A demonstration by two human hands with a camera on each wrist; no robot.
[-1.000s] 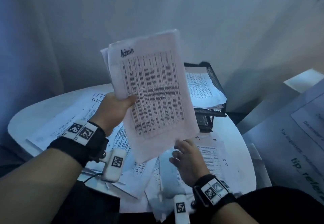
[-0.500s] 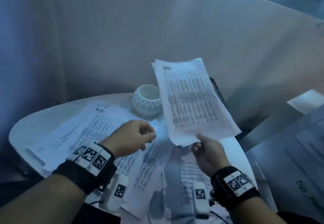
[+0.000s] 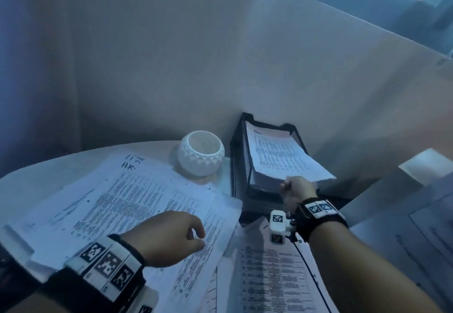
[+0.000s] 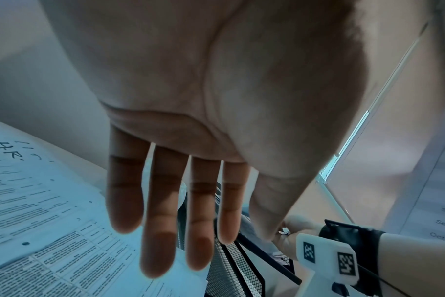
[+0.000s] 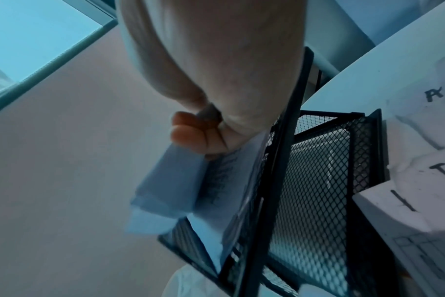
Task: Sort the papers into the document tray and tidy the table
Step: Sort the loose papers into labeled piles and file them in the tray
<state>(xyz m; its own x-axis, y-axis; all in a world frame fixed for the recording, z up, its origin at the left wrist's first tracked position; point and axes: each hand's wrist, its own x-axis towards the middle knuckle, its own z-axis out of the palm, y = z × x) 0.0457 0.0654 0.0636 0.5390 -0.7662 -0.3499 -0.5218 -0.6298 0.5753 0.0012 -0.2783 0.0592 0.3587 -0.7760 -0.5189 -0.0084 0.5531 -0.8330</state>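
Note:
A black mesh document tray [image 3: 239, 163] stands at the table's far right edge, against the wall. A printed sheet headed "Admin" [image 3: 277, 155] lies on the stack in its top tier. My right hand [image 3: 295, 188] pinches that sheet's near edge [image 5: 181, 180] between thumb and fingers. My left hand [image 3: 171, 235] hovers empty over the loose papers [image 3: 127, 204] spread across the table, and the left wrist view shows its fingers [image 4: 165, 231] straight and relaxed. More printed sheets [image 3: 269, 273] lie under my right forearm.
A white faceted bowl [image 3: 201, 152] sits just left of the tray. The round white table [image 3: 36, 173] is backed by a beige partition. Papers marked with handwritten letters [image 5: 419, 180] lie beside the tray's lower tiers.
The Admin sheet passed from my left hand to my right, which carried it right and laid it on the tray's top tier. My left hand dropped empty over the table papers.

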